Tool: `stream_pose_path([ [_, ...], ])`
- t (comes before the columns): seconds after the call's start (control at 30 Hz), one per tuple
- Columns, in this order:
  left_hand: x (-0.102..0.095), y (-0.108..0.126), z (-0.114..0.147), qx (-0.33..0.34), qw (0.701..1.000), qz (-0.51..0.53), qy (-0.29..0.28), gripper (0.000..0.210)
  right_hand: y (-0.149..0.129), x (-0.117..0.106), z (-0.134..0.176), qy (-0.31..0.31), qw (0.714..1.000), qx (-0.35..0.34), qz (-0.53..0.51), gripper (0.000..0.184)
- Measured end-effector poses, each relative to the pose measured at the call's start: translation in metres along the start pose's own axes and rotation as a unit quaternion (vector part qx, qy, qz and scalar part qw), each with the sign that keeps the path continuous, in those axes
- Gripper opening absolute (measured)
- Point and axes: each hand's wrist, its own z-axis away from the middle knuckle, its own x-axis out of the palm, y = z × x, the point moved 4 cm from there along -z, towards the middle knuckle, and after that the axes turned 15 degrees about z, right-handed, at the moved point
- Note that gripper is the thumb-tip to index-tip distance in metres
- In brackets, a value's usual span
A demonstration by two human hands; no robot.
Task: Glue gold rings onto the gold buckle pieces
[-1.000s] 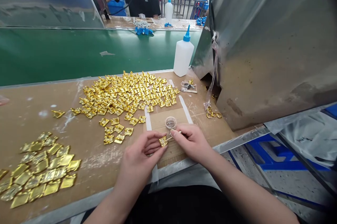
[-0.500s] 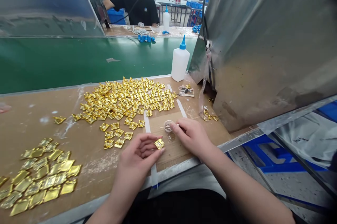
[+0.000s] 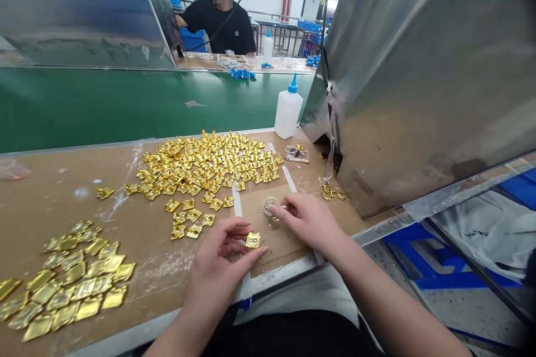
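Observation:
Between the thumb and fingers of my left hand (image 3: 221,251) is a small gold plastic piece (image 3: 253,240), its detailed face turned up. My right hand (image 3: 309,222) pinches a thin pale stick (image 3: 282,206) over a small round dish (image 3: 268,200); the stick's tip is hard to make out. The dish rests on a cardboard sheet (image 3: 288,242). Left of the dish, several gold pieces (image 3: 192,215) lie apart from a large heap of like pieces (image 3: 205,164). Flatter gold pieces (image 3: 75,273) are grouped at the far left.
A white squeeze bottle (image 3: 288,114) with a blue nozzle stands at the table's back edge. Gold rings (image 3: 333,194) lie beside a large metal panel (image 3: 419,89) on the right. Beyond the green belt (image 3: 104,105), a person in a black shirt (image 3: 230,30) sits.
My head view has tilted up slightly, so the scene sits lower. The gold piece in my left hand has turned more upright towards me. The stick has shifted within the dish.

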Motion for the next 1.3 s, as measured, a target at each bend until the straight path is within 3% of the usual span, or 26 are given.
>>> stream_pose_path([
  [0.1,-0.001,0.007,0.004,0.032,0.999,-0.014,-0.006,0.039,0.003,-0.012,0.021,0.123,0.99,-0.002,-0.074,0.027],
  [0.17,-0.001,0.011,0.006,0.049,0.998,-0.023,-0.009,0.04,-0.005,-0.018,0.042,0.179,0.967,-0.093,-0.154,0.015],
  [0.27,-0.001,0.016,0.007,0.079,0.996,-0.042,-0.019,0.041,-0.025,-0.016,0.067,0.151,0.939,-0.246,-0.187,0.032],
  [0.37,0.0,0.021,0.008,0.094,0.994,-0.055,-0.026,0.041,-0.039,-0.012,0.075,0.131,0.932,-0.305,-0.149,0.051],
  [0.6,0.005,0.024,0.01,0.042,0.999,-0.015,0.003,0.04,-0.043,-0.008,0.074,0.112,0.933,-0.316,-0.129,0.057],
  [0.67,0.004,0.021,0.009,0.04,0.999,-0.011,0.003,0.039,-0.044,-0.008,0.077,0.092,0.934,-0.305,-0.163,0.053],
  [0.73,0.003,0.018,0.008,0.049,0.999,-0.016,-0.001,0.04,-0.045,-0.009,0.079,0.076,0.925,-0.26,-0.267,0.045],
  [0.8,0.001,0.015,0.007,0.056,0.998,-0.026,-0.001,0.042,-0.042,-0.013,0.079,0.1,0.878,-0.17,-0.437,0.04],
  [0.9,-0.001,0.015,0.007,0.065,0.997,-0.045,0.011,0.047,-0.036,-0.015,0.079,0.144,0.735,-0.025,-0.662,0.036],
  [0.97,-0.002,0.016,0.009,0.076,0.996,-0.054,0.015,0.048,-0.035,-0.013,0.08,0.107,0.663,0.026,-0.74,0.027],
  [1.07,-0.003,0.019,0.01,0.097,0.993,-0.058,0.019,0.05,-0.035,-0.006,0.084,0.019,0.614,0.022,-0.789,0.01],
  [1.17,-0.003,0.02,0.012,0.118,0.991,-0.052,0.022,0.05,-0.029,0.003,0.091,-0.019,0.626,-0.021,-0.779,0.021],
  [1.3,-0.001,0.022,0.015,0.13,0.99,-0.051,0.021,0.049,-0.003,0.008,0.094,0.012,0.728,-0.004,-0.686,0.057],
])
